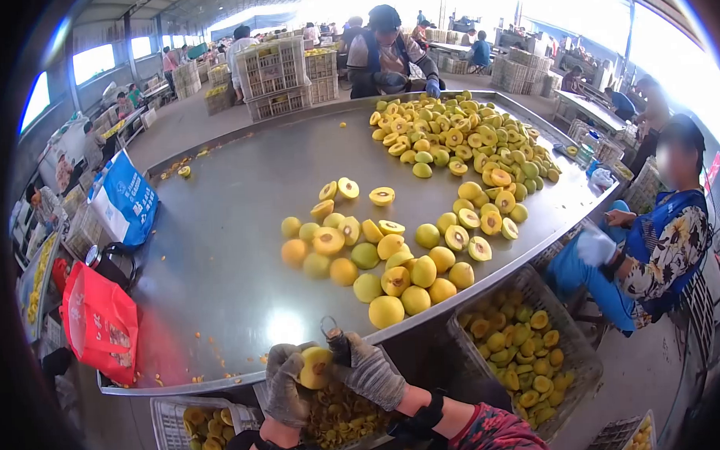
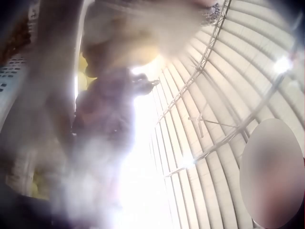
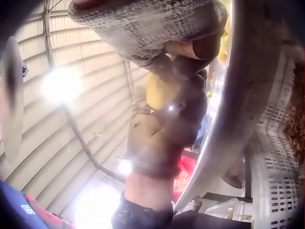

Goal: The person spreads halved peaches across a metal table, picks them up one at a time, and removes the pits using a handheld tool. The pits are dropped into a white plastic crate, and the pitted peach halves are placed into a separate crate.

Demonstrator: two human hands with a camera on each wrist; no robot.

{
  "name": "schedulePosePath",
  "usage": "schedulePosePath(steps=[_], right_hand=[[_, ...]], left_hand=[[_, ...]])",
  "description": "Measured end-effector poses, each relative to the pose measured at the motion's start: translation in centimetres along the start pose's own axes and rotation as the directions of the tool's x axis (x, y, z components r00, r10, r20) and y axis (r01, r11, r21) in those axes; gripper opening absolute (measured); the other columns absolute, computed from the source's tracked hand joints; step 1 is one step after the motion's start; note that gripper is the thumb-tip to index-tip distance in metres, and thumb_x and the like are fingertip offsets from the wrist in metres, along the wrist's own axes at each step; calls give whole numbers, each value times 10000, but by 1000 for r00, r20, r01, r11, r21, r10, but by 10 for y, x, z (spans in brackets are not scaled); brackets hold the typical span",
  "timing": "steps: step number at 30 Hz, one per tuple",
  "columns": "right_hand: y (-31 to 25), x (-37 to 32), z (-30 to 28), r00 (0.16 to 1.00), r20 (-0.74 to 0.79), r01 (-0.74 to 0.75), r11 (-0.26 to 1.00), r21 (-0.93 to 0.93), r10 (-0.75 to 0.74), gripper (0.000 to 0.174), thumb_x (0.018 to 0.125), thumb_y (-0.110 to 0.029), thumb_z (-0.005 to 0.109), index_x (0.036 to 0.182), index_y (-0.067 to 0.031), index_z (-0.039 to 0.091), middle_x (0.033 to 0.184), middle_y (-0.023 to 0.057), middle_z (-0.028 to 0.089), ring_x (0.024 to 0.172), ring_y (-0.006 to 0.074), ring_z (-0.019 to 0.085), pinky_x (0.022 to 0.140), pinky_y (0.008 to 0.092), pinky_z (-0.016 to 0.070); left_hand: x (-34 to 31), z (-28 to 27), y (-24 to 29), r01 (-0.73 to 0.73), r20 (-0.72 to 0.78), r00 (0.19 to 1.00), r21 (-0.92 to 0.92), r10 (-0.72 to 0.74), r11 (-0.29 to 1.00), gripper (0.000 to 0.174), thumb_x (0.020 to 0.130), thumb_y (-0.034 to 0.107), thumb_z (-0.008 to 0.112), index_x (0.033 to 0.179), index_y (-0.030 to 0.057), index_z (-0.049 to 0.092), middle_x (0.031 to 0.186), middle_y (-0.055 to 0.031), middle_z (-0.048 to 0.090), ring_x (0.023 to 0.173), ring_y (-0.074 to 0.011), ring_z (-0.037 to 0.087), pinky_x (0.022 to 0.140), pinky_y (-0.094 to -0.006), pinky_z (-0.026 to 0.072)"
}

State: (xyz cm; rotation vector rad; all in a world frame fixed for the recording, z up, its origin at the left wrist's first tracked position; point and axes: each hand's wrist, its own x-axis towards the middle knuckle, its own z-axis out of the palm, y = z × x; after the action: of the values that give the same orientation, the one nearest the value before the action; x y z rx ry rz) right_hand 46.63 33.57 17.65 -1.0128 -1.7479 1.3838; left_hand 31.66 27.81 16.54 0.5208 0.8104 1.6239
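My left hand (image 1: 283, 386), in a grey knit glove, grips a yellow peach (image 1: 315, 368) just over the table's near edge. Close beside it, my gloved right hand (image 1: 373, 374) holds a pitting tool (image 1: 332, 331) with a dark handle and a metal loop pointing up and away from me. In the right wrist view the peach (image 3: 161, 90) sits between the two gloves, partly covered by fingers. The left wrist view is badly blurred. Directly below my hands, a crate contains brown pits and scraps (image 1: 343, 420).
Whole and halved peaches (image 1: 409, 263) lie on the metal table (image 1: 225, 230), with a bigger pile (image 1: 468, 138) farther back. Crates of halves flank me, right (image 1: 523, 354) and left (image 1: 209, 432). Red (image 1: 102, 321) and blue (image 1: 125, 200) bags stand left. Two people sit at the table.
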Motion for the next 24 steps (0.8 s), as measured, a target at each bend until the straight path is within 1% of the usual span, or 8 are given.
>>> schedulePosePath(steps=[3, 6, 9, 10, 13, 17, 21, 24], right_hand=[[9, 2, 6, 998, -18, 59, 997, -40, -59, 422, 787, -174, 730, 1136, -68, 517, 927, 99, 633, 847, 166, 629, 744, 312, 505], [14, 4, 10, 995, -21, 94, 993, 67, -93, 433, 781, -144, 719, 1149, -70, 503, 948, 98, 637, 863, 175, 632, 750, 323, 509], [5, 4, 7, 1000, 20, 20, 994, -111, -18, 444, 776, -114, 712, 1159, -73, 490, 983, 93, 633, 864, 173, 627, 769, 315, 509], [14, 7, 9, 985, -2, 171, 976, -133, -173, 434, 773, -114, 709, 1152, -77, 499, 979, 94, 634, 857, 174, 626, 770, 312, 509], [15, 5, 13, 979, 5, 204, 979, -27, -204, 398, 762, -80, 690, 1132, -91, 544, 950, 99, 644, 861, 181, 629, 780, 310, 506], [18, -1, 14, 982, -4, 187, 981, -54, -187, 373, 787, -17, 638, 1142, -51, 529, 926, 118, 640, 841, 176, 634, 764, 304, 510], [12, 0, 14, 992, -5, 126, 991, -49, -126, 317, 756, -93, 713, 1021, -62, 540, 820, 63, 625, 737, 132, 594, 679, 290, 497], [16, -1, 15, 994, -15, 108, 992, -60, -109, 308, 747, -113, 735, 981, -63, 541, 807, 49, 621, 723, 124, 588, 668, 287, 490]], left_hand=[[0, -8, -1, 55, 14, 998, -79, -54, 995, 191, 815, 113, 570, 987, 73, 499, 1083, -154, 583, 975, -254, 570, 855, -395, 492], [1, -7, 1, 90, 71, 994, -30, -88, 995, 303, 825, 155, 551, 1105, 43, 523, 1080, -136, 582, 952, -232, 567, 853, -371, 484], [1, -5, 0, 113, 114, 987, 35, -117, 993, 355, 849, 224, 554, 1144, 26, 550, 1071, -100, 590, 949, -192, 562, 830, -326, 478], [-1, -5, 1, 107, 104, 988, 58, -112, 993, 372, 857, 249, 557, 1151, 21, 561, 1066, -86, 594, 950, -176, 560, 820, -309, 477], [-2, -5, -1, -72, 84, 996, 390, 42, 918, 330, 853, 264, 596, 1082, 27, 611, 1033, -58, 616, 937, -128, 557, 788, -266, 471], [-4, -5, -8, 21, -1, 1000, 229, -21, 973, 260, 858, 199, 619, 1062, 38, 634, 996, -25, 642, 887, -95, 568, 777, -243, 468], [-8, -1, -7, -95, 28, 995, 368, 91, 925, 240, 862, 192, 633, 1047, 39, 639, 1007, -9, 630, 901, -73, 547, 811, -230, 449], [-13, 1, -7, -94, 21, 996, 337, 92, 937, 265, 855, 181, 652, 1080, 45, 623, 1017, -11, 621, 898, -74, 541, 805, -226, 448]])
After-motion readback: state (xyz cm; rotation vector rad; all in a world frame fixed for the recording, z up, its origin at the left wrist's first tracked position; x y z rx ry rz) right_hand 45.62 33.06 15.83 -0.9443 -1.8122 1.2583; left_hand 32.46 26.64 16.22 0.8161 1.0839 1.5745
